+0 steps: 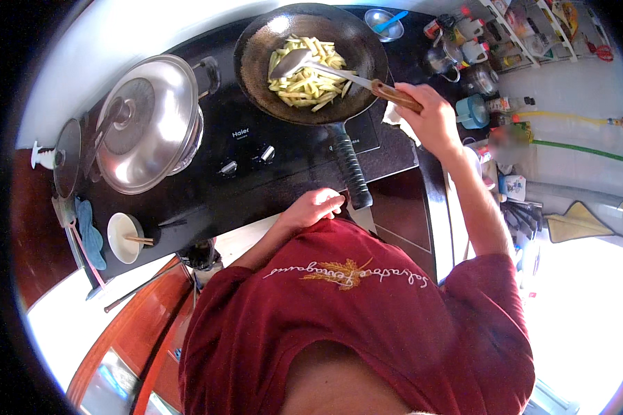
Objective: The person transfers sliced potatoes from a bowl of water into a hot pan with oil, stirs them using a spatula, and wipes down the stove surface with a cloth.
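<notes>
Closed around the wooden handle of a metal spatula (pixel 339 72), my right hand (pixel 426 117) reaches in from the right. The spatula's blade lies on pale yellow-green cut strips of food (pixel 310 86), which are heaped in a dark wok (pixel 253 76). The wok sits on a black stove, and its ribbed black handle (pixel 353 169) points toward me. My left hand (pixel 315 206) is loosely closed in front of my red shirt, just left of the handle's end and apart from it. I see nothing in its fingers.
A large lidded metal pot (pixel 149 138) stands left of the wok. Nearer are a white bowl (pixel 121 238) with chopsticks and a blue cloth (pixel 90 235). Behind the wok's right side sits a small clear bowl (pixel 387 29) holding a blue spoon. Bottles and jars crowd the right, beside a light-blue cup (pixel 472 111).
</notes>
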`<state>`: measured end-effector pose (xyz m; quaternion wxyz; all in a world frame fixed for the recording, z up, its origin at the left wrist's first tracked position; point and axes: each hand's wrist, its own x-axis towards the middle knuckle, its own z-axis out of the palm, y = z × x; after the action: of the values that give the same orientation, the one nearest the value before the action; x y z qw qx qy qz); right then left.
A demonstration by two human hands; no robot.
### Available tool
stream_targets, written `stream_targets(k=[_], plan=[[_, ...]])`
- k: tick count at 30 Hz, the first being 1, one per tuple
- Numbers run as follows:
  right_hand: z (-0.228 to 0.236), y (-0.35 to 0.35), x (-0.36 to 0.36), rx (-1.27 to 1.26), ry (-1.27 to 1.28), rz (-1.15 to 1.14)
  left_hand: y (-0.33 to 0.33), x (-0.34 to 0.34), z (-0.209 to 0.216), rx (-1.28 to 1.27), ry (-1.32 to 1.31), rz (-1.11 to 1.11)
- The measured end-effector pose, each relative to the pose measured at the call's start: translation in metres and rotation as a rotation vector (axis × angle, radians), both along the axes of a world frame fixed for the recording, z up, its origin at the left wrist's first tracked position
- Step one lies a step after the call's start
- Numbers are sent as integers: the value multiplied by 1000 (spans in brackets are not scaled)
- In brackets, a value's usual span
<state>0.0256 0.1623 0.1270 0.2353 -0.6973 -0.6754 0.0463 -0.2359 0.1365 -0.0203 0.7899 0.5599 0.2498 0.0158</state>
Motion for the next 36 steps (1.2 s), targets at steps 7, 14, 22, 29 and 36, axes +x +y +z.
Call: stream_targets(k=[7, 14, 22, 29, 36], plan=[[-58, -68, -59, -148, 319, -411, -1, -3, -15, -19, 87, 13], [-82, -75, -65, -128, 518, -466, -8, -3, -29, -102, 188, 15], [-89, -81, -63, -194, 558, -499, -16, -5, -38, -92, 227, -8], [-115, -113, -44, -200, 748, -586, -21, -9, -54, -135, 323, 38], [-133, -161, -19, -591, 831, -531, -33, -45, -95, 50, 272, 61]])
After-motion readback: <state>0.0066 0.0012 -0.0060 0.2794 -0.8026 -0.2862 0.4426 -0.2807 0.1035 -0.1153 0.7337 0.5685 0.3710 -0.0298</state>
